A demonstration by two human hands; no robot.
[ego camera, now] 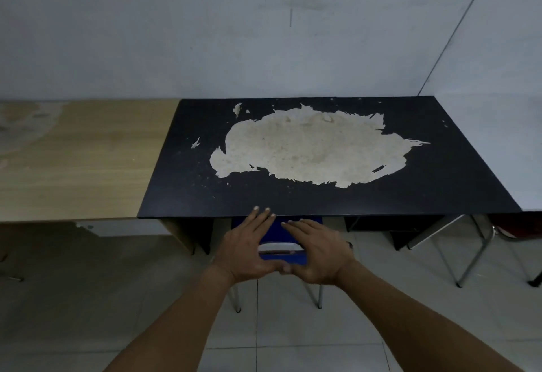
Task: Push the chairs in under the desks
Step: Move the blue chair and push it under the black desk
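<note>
A blue chair (283, 256) with a slot in its backrest stands at the front edge of the black desk (457, 184), whose top has a large worn pale patch. The chair's seat is under the desk and only the backrest and two metal legs show. My left hand (249, 247) lies flat on the left side of the backrest with fingers straight, the fingertips reaching the desk edge. My right hand (318, 250) lies flat on the right side, fingers straight. The thumbs meet at the backrest's near edge.
A light wooden desk (76, 160) adjoins the black one on the left. At the right, folding metal legs (469, 254) and part of a red chair (510, 231) stand under a white table (533, 149). Grey walls run behind; the floor is pale tile.
</note>
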